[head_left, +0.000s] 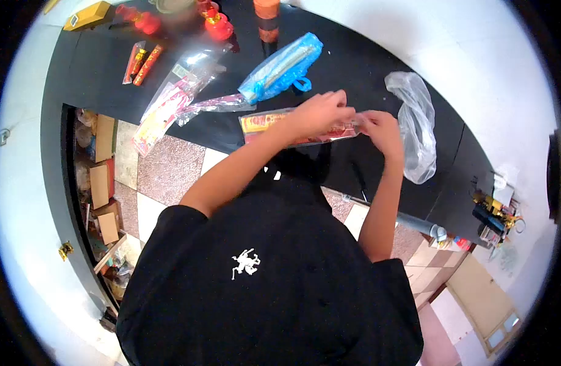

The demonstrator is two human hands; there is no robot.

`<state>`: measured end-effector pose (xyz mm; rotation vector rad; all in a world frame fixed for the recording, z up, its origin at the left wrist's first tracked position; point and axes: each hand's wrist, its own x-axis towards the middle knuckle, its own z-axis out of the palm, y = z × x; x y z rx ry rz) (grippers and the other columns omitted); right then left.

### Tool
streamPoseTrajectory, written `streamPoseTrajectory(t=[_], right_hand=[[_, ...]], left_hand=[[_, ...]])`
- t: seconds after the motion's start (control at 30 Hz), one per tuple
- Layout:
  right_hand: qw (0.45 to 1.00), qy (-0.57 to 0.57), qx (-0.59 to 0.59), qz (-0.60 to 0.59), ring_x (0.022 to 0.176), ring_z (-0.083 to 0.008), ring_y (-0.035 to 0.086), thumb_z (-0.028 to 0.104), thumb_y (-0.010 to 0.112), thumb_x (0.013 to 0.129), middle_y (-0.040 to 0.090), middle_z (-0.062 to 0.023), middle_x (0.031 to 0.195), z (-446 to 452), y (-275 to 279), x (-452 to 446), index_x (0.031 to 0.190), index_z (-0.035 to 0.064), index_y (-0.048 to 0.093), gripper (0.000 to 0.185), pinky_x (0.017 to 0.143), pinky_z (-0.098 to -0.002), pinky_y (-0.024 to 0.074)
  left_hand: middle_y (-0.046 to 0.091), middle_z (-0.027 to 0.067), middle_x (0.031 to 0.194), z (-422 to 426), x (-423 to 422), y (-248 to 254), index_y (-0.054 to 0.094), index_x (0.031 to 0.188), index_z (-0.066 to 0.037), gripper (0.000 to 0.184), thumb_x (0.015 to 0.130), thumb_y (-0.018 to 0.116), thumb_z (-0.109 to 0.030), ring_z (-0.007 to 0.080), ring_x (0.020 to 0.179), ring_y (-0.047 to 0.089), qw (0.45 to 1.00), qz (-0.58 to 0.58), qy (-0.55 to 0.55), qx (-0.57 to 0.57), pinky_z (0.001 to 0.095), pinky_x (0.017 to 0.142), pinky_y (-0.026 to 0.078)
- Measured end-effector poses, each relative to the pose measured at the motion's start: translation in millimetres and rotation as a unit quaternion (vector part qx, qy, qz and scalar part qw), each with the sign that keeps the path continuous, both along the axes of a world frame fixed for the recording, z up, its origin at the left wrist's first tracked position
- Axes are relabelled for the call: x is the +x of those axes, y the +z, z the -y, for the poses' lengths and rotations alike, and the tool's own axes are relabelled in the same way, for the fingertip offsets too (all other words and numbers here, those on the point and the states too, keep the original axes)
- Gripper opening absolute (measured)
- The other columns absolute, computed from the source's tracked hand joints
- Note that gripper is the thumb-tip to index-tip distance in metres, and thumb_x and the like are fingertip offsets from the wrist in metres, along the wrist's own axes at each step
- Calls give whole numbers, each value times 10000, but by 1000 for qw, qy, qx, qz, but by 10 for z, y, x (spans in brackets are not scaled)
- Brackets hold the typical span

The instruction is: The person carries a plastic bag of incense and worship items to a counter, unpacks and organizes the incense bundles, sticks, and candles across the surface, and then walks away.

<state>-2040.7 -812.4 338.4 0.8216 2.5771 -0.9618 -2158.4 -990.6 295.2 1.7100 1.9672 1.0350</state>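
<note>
A long, flat red-and-yellow packet in a clear plastic sleeve [262, 122] lies across the table's near edge, partly covered by my left forearm. My left hand [320, 114] is over its right half, fingers bent and closed at the sleeve's right end. My right hand [383, 132] pinches that same end from the other side, and the fingertips of both hands nearly meet. What exactly lies between the left fingertips is too small to make out. Just beyond my left hand is a blue plastic bag [283, 68] around a long bundle.
A crumpled clear plastic bag [416, 128] lies right of my hands. Plastic wrappers [164, 110] overhang the edge at left, near two red sticks [147, 64]. Red ornaments [218, 27], a yellow box [88, 16] and an orange-and-black cylinder [267, 21] stand farther back. A dark pen-like object [360, 181] lies near the edge.
</note>
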Motion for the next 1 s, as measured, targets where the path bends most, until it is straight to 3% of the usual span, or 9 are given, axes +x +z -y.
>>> streamPoseTrajectory(t=[0.07,0.13,0.23,0.3,0.57,0.77,0.83,0.9,1.0], right_hand=[[982,-112,148,-40,872,-313,709,242,654,905,732,-158,930,230,312,-129,1080,66,703,253,779,-400,534],[983,-16,82,-163,944,-345,694,221,627,922,723,-147,1015,879,577,-637,1125,102,685,242,810,-420,543],[948,211,-72,-228,992,-339,677,145,634,905,701,-162,1102,1848,-216,-1398,1147,70,683,258,872,-422,531],[917,357,4,-177,1067,-381,596,188,656,889,638,-206,1096,2447,-1030,-1741,1165,10,609,331,946,-456,487],[893,393,105,-193,1044,-326,565,212,683,864,607,-116,1056,2992,-1662,-2002,1074,95,582,261,847,-473,452],[883,280,-242,-287,959,-386,677,183,599,968,654,-221,1104,3097,-319,-2315,1275,50,513,346,784,-470,528],[864,225,-216,-396,922,-385,678,172,592,970,672,-200,1118,2888,380,-2313,1263,51,567,318,777,-452,526],[810,214,3,-546,856,-330,690,182,593,981,709,-160,1019,2337,858,-2146,1159,35,649,237,767,-408,528],[924,67,135,-352,831,-175,677,162,625,977,733,-103,928,1360,1737,-1231,1119,23,699,211,773,-313,521]], left_hand=[[572,135,1004,111,-9,13,641,997,-137,134,864,623,-145,341,945,595,1000,16,-9,-24,435,807,477],[569,135,996,94,179,-603,636,1002,-153,134,872,618,-181,334,938,598,988,-67,24,135,448,799,470],[566,148,1091,270,226,-419,637,1064,-170,300,862,613,-390,338,1025,574,992,-11,-91,-83,463,807,467],[554,156,1121,331,371,-468,640,1097,-171,328,844,631,-380,345,1050,559,987,11,-121,-102,475,809,465],[522,137,1084,712,713,-506,640,1103,-176,293,855,633,-332,298,1032,543,994,29,-56,85,454,755,451],[549,117,1011,656,390,-298,637,991,-158,238,838,649,-340,304,978,563,995,41,-78,41,457,736,447],[569,125,1015,650,262,-283,635,973,-144,246,837,650,-349,315,963,575,993,49,-97,36,483,746,453],[572,120,1014,628,208,-356,644,985,-144,201,845,643,-288,314,964,576,995,53,-35,71,478,779,456],[557,83,956,689,-100,-1,660,964,-162,117,857,622,-191,291,965,563,997,-38,-44,57,425,798,462]])
